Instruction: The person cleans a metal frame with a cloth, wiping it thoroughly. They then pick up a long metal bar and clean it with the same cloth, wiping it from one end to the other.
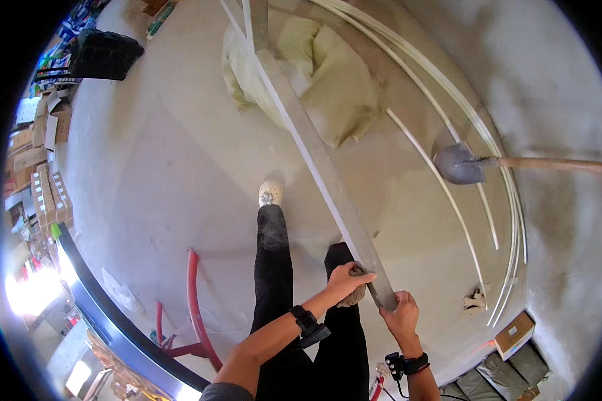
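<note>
A long grey metal bar (321,170) runs from the top of the view down to my hands. My left hand (348,283) holds a brown cloth or pad (353,296) against the bar's left side, its thumb resting on the bar. At the bar's near end, my right hand (402,313) grips the edge with the fingers around it. The near end lies above my right leg. Beyond, the bar passes over a pale yellow-green sack (336,95) on the floor. Both wrists wear black straps with small devices.
A shovel (459,163) with a wooden handle stands at the right among white pipes (446,193). Red metal tubing (194,301) and a long dark panel (115,326) are at the lower left. Cardboard boxes (50,195) line the left side; a carton (514,333) sits lower right.
</note>
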Demonstrator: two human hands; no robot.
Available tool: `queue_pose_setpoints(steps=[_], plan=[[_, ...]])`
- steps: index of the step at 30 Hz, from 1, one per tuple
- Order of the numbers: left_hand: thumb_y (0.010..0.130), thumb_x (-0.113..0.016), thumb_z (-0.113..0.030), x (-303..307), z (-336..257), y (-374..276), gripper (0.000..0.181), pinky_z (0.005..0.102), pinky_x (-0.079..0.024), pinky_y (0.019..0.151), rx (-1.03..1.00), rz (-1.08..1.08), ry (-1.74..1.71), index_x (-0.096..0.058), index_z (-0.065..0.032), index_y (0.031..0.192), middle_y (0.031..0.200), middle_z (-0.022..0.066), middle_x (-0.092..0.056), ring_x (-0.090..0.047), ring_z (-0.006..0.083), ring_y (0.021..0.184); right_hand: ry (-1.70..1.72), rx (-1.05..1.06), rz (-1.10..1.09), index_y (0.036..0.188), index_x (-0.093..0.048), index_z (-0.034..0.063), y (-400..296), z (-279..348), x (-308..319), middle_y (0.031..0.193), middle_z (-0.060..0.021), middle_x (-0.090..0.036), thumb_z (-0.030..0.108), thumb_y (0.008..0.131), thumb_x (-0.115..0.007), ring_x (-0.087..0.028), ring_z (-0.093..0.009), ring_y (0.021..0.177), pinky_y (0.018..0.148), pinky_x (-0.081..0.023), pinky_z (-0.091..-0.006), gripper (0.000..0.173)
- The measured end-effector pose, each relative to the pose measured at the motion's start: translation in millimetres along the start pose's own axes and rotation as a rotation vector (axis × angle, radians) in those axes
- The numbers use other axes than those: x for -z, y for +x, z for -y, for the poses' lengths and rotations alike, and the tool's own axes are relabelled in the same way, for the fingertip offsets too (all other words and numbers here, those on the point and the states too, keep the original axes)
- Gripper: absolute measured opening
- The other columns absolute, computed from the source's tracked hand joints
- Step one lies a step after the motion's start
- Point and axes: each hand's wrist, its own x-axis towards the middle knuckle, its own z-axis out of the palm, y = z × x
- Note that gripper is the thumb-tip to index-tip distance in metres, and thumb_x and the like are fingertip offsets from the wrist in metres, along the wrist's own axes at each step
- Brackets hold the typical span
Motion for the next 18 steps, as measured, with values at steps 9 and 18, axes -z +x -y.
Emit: queue_pose_setpoints(steps=[9, 18], plan=[[0.06, -0.074, -0.044, -49, 43, -8, 0.064, 0.0295, -0.047, 0.074, 0.221, -0.245, 0.167, -0.059, 0.0067, 0.095, 0.091, 0.0151, -0.063, -0.061, 0.0199, 0.084, 0.335, -0.027, 0.251, 0.088, -0.056, -0.0004, -9, -76, -40, 0.085, -0.0161, -0.06, 0.015, 0.055, -0.077, -0.06, -0.028, 0.076, 0.066, -0.048, -0.0352, 0.042], [0.058, -0.07, -0.049, -94, 44, 64, 0.068, 0.0391, -0.046, 0.078, 0.442, -0.566, 0.278, -0.055, 0.0051, 0.096, 0.095, 0.0185, -0.06, -0.058, 0.0332, 0.092, 0.392, -0.006, 0.482, 0.098, -0.058, -0.0033, 70, -152, -112, 0.089, -0.017, -0.061, 0.018, 0.058, -0.073, -0.059, -0.029, 0.083, 0.077, -0.045, -0.0346, 0.048]])
